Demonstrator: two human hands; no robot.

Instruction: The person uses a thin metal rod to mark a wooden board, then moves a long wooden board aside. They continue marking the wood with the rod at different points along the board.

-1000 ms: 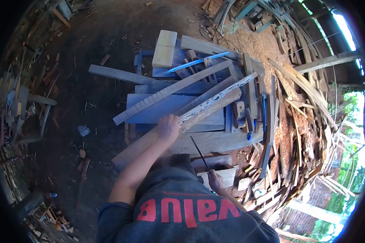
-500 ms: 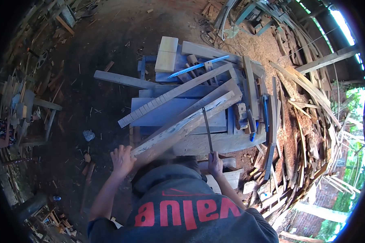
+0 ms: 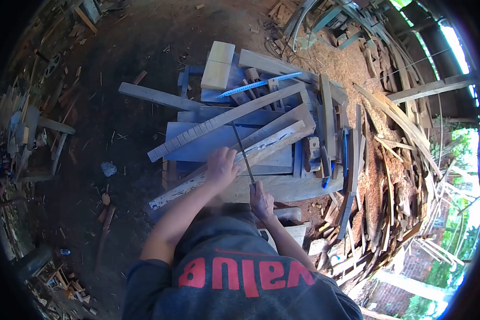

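A long wooden beam (image 3: 272, 146) with a pale, dark-flecked face lies aslant over the bench. My left hand (image 3: 222, 166) is wrapped over it near its middle, close to the blade. In my right hand (image 3: 262, 201) is the handle of a long, narrow, dark-bladed tool (image 3: 241, 144). The blade crosses the beam and points away from me; its exact kind is hard to make out. Just beyond lies a slat with evenly spaced crosswise lines (image 3: 202, 128).
A blue-marked ruler (image 3: 258, 84), a pale wood block (image 3: 217, 65) and a wooden hand plane (image 3: 313, 153) lie on the bench. One plank (image 3: 157, 96) juts out left. Offcuts (image 3: 389, 181) and sawdust (image 3: 330, 66) cover the ground at right.
My left hand has moved right and forward from the beam's near end to its middle. The tool in my right hand has shifted left, its blade now further across the beam.
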